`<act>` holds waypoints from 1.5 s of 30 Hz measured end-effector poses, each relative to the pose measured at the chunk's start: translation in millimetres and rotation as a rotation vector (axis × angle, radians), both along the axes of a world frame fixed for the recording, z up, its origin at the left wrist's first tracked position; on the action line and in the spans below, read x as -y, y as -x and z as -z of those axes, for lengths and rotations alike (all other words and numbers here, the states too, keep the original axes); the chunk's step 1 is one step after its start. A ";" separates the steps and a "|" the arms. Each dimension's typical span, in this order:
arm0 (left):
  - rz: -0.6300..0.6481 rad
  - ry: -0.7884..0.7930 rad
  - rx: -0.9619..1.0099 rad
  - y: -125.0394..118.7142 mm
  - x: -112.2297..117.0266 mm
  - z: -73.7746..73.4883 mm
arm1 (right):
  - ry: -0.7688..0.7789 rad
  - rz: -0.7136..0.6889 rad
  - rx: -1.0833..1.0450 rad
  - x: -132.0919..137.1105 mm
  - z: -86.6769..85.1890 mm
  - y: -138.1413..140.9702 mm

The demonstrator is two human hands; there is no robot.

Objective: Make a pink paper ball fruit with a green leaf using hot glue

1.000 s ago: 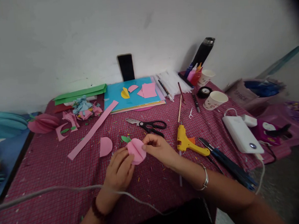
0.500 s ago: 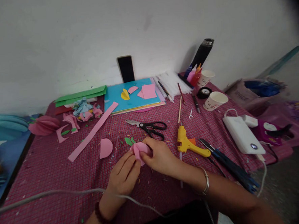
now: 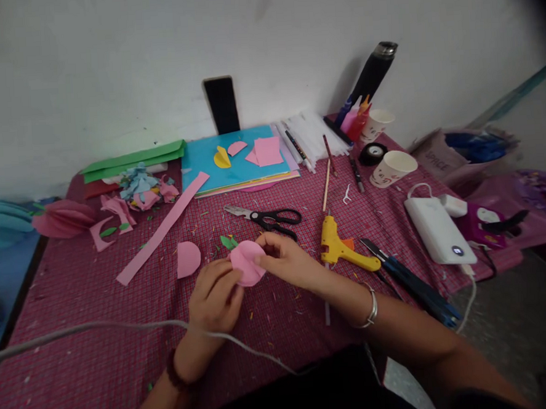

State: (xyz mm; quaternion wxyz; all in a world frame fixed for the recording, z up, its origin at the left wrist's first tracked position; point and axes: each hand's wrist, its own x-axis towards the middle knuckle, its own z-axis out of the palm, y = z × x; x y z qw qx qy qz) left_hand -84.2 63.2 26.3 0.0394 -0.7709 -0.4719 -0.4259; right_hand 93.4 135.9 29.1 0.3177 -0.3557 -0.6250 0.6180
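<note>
Between my hands is a round pink paper fruit (image 3: 248,274) made of folded layers, with green paper leaves (image 3: 229,242) at its top left. My left hand (image 3: 216,297) grips its left edge, fingers closed on the paper. My right hand (image 3: 286,262) pinches its right side between thumb and fingers. A folded pink paper half-circle (image 3: 189,259) lies on the cloth left of my left hand. Just beyond my hands are black-handled scissors (image 3: 267,218), their blades pointing left. A yellow hot glue gun (image 3: 343,249) lies right of my right hand.
A utility knife (image 3: 411,282) and a white power bank (image 3: 441,230) lie on the right. Paper cups (image 3: 393,169) stand behind them. A long pink strip (image 3: 163,228) and paper scraps (image 3: 140,189) are on the left. A grey cable (image 3: 123,325) crosses in front of my left wrist.
The pink paper fruit has been turned so its broad round face now shows toward me. My right fingers have shifted to its right edge. The view has tilted slightly down.
</note>
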 end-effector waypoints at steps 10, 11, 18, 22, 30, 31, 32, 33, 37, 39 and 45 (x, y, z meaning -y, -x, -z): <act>0.222 0.762 0.807 9.0 -5.8 2.8 | -0.327 -0.292 -0.090 -3.1 -29.5 -13.6; 0.230 0.805 0.865 9.2 -5.8 4.2 | -0.292 -0.319 -0.110 -2.5 -30.7 -13.8; 0.316 1.001 1.115 0.7 -6.7 -0.3 | -0.029 -0.419 -0.137 6.8 -33.1 -11.9; 0.290 1.019 1.180 -3.5 -7.7 -0.6 | -0.014 -0.428 -0.133 9.3 -32.8 -11.1; 0.274 1.031 1.194 -2.3 -5.3 4.2 | -0.039 -0.303 -0.101 12.9 -25.3 -5.2; 0.279 1.009 1.184 -1.6 -5.2 4.7 | -0.022 -0.258 -0.103 13.1 -24.7 -4.2; 0.292 0.981 1.168 -0.8 -5.1 5.4 | -0.008 -0.209 -0.103 13.2 -24.1 -3.1; 0.315 0.948 1.148 0.1 -5.1 6.3 | 0.000 -0.164 -0.101 13.2 -23.6 -2.2; 0.369 0.825 1.026 1.7 -3.9 9.1 | -0.021 -0.042 -0.056 12.3 -21.5 -0.3; 0.295 0.766 0.933 1.0 -2.7 8.7 | -0.028 -0.015 -0.029 11.9 -20.4 -0.2; 0.163 0.548 0.665 -3.2 -2.1 3.1 | -0.052 -0.007 -0.040 13.0 -21.0 -0.7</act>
